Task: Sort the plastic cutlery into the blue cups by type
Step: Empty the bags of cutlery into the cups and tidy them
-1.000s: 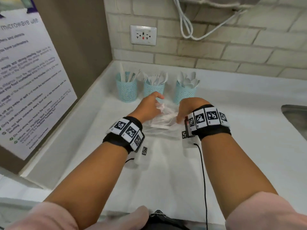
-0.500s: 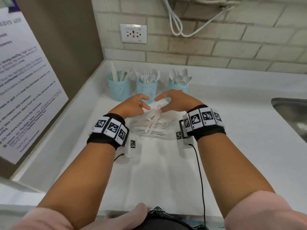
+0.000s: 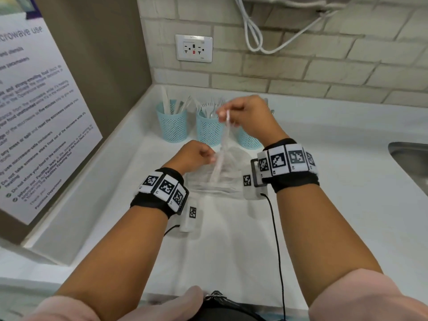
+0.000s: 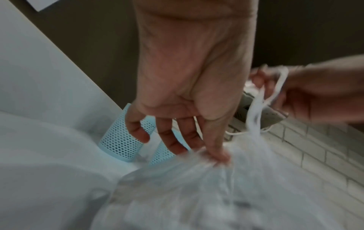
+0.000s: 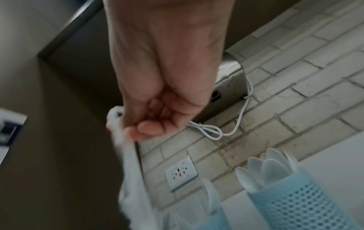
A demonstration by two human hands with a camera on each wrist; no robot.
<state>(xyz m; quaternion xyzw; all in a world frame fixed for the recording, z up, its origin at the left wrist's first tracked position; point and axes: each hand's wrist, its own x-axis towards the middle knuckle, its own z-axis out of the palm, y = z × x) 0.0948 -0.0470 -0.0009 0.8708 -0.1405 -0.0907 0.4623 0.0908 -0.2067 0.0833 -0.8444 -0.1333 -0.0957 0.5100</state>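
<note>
Cutlery sits in a thin clear bag (image 3: 222,179) just in front of the blue cups (image 3: 172,125). Right hand (image 3: 252,117) pinches its stretched handle; left hand (image 3: 193,156) pinches the bag mouth. Film looks flimsy, slippery: grip bunched plastic.

White worktop (image 3: 324,181) in a tiled corner, three blue perforated plastic cups (image 3: 172,125) of white cutlery standing in a row near the back, clear plastic bag (image 3: 222,181) resting in front of them
</note>
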